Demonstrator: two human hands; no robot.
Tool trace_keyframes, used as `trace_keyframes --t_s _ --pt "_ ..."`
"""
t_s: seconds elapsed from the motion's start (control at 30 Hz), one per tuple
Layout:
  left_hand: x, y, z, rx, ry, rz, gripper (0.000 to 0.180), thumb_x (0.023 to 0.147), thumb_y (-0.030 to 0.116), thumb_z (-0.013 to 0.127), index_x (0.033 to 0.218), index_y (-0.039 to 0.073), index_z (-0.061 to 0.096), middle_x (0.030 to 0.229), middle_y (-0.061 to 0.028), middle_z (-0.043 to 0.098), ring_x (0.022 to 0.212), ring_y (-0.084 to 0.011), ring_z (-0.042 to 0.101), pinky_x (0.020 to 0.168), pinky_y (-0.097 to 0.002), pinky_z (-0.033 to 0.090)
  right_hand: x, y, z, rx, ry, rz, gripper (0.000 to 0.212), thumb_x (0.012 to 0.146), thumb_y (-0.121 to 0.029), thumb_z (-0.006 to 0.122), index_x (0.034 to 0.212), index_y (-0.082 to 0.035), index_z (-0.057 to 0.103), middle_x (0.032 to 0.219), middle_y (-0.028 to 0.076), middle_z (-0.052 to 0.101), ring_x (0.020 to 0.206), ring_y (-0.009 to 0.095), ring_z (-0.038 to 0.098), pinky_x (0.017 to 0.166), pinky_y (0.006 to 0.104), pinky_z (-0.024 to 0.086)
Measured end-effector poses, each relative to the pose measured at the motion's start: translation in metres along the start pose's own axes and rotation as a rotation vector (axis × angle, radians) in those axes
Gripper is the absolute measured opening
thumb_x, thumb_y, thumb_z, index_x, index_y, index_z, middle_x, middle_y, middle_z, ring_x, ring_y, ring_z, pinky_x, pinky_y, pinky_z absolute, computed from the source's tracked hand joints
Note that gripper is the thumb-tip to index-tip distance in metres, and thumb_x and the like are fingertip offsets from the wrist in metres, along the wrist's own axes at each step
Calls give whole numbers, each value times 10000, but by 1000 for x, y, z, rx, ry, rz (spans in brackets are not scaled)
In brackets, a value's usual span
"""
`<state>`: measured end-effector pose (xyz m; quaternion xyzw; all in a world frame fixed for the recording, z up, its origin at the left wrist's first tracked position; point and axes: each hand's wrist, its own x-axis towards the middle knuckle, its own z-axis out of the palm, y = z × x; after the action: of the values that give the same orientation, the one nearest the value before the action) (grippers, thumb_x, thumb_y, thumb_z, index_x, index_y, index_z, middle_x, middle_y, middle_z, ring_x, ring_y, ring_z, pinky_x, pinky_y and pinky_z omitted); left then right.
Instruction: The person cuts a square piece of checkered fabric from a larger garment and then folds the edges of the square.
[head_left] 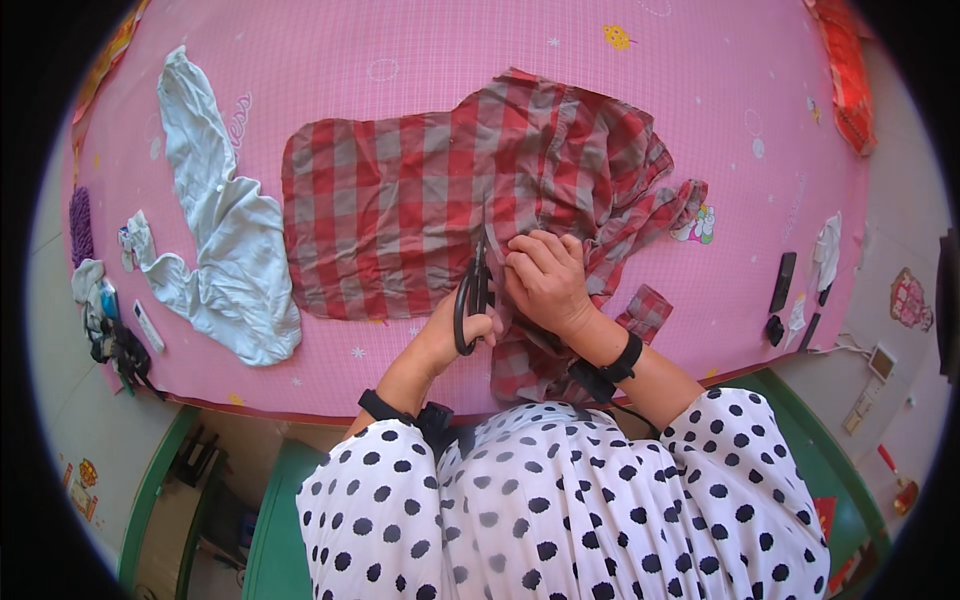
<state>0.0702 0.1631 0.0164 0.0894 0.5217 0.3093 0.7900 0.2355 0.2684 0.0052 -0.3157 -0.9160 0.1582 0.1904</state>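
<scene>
A red and grey checked shirt [390, 215] lies spread and wrinkled across the middle of the pink table. My left hand [447, 332] is closed round the black handles of a pair of scissors [477, 288]. Their blades point away from me and lie against the shirt's cloth; I cannot tell how far apart they are. Just to the right, my right hand [549, 278] grips a bunched part of the shirt, its fingers curled. A loose sleeve end with a cuff sticks out right of that wrist, and more checked cloth hangs toward my body.
A pale blue garment [235, 250] lies left of the shirt. At the left edge sit a purple knitted item [81, 226], bundled cloths [95, 290] and a small white object [149, 326]. A black remote-like object [783, 281] and a white cloth [826, 252] lie right.
</scene>
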Motion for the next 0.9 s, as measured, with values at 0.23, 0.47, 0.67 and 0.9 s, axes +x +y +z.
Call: trace_keyframes --t_s 0.23,0.47,0.67,0.9 --pt "3 2 2 -50 -21 -7 609 716 115 593 1295 8 434 831 -121 665 657 -161 628 580 -251 473 0 4 -4 -2 -3 5 152 751 -123 699 889 -101 638 1033 24 644 1025 210 606 865 390 392" --pt "5 -9 2 -67 5 57 549 764 87 606 1276 -14 436 761 -126 656 610 -163 615 545 -271 466 -3 6 -7 4 -6 23 145 747 -126 696 874 -102 631 1033 25 642 1020 211 605 868 389 394" --pt "5 4 6 -15 13 111 569 766 150 599 1289 -6 440 761 -108 661 610 -155 614 530 -263 450 0 4 -11 5 -14 24 140 743 -122 693 864 -102 626 1030 27 642 1017 214 608 874 389 396" --pt "12 19 4 8 1 103 598 748 164 595 1298 -12 444 785 -92 659 635 -155 622 565 -252 455 2 1 -13 6 -19 24 149 734 -128 692 865 -100 625 1024 28 644 1013 214 611 875 392 399"
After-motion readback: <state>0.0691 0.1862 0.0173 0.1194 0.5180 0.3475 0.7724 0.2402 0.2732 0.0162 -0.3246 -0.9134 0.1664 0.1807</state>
